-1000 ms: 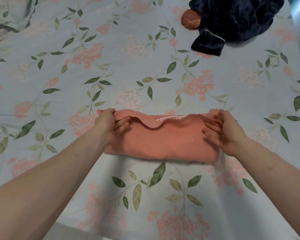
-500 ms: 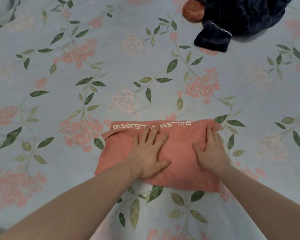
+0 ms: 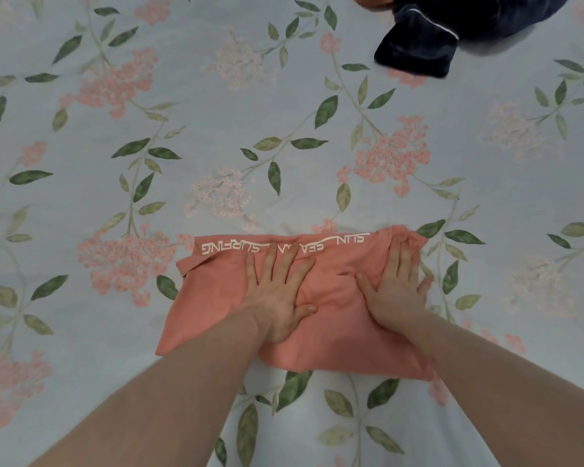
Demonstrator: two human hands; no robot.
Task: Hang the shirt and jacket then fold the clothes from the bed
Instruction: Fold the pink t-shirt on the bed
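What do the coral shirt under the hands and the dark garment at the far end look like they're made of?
Coral shirt: looks like matte cotton jersey; it lies in soft shallow creases, with white printed lettering along the far edge. Dark garment: probably plush velvet or fleece; navy with a faint sheen, thick rounded folds and thin white piping.

coral folded garment [image 3: 216,305] flat on bed, white lettering upside down

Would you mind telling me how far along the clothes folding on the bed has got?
Done: the coral-pink printed cotton garment already lies folded into a compact rectangle on the floral bedsheet. In hand: the left hand and right hand press flat on it, smoothing. Left: the dark navy velvety garment lies crumpled at the far right. Hanging cannot be judged here.
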